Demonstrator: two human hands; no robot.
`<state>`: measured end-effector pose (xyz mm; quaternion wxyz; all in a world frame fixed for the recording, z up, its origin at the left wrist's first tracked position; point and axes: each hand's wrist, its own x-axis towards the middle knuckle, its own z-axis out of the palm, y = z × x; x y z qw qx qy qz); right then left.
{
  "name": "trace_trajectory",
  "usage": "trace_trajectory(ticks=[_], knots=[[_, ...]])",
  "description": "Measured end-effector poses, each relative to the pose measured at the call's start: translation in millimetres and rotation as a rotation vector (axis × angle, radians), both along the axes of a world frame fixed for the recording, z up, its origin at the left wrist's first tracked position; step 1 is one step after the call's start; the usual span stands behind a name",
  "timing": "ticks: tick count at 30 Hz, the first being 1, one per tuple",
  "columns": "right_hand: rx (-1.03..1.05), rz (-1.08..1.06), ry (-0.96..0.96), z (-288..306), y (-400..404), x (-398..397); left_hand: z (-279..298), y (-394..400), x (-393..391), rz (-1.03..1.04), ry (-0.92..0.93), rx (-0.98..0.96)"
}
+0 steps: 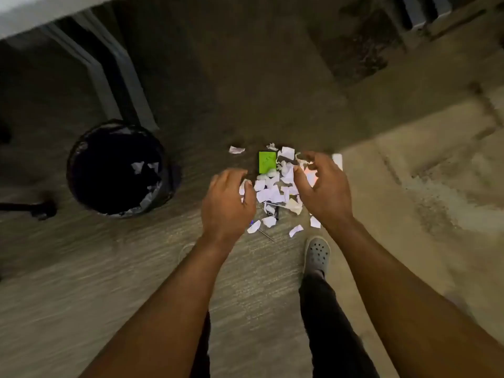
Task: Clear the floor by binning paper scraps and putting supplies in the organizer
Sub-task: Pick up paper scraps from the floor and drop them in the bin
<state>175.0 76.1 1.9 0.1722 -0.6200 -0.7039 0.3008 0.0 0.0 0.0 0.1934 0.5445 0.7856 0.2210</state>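
white paper scraps (268, 190), lime-green pad (267, 162), black bin (118, 169)

left hand (227, 203) + right hand (323, 186): fingers curled, over paper scraps (272, 192) on floor (136, 268) | green pad (267, 162) in pile | bin (117, 167) left

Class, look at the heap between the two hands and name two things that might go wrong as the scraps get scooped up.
1. A thin pin lies beside the paper scraps; the left hand might get pricked.
2. The green sticky pad and a dark pen-like item lie among the scraps, so supplies might end up in the bin.
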Motion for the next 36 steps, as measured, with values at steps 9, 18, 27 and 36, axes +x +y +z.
trace_trajectory(ticks=[9, 18, 27, 36], knots=[[-0.323, 0.021, -0.098, -220.5, -85.5, 40.0, -199.7, -72.3, 14.4, 0.014, -0.061, -0.271], [-0.483, 0.344, -0.295, -380.1, -145.6, 44.0, -366.0, -144.8, 8.2, 0.100, -0.179, -0.589], [-0.406, 0.500, -0.552, -469.2, -136.9, 18.5, -463.5, -137.0, 25.7, -0.002, -0.015, -0.634], [-0.350, 0.513, -0.537, -484.9, -127.6, 25.3, -471.9, -125.8, 27.9, 0.002, -0.055, -0.548]])
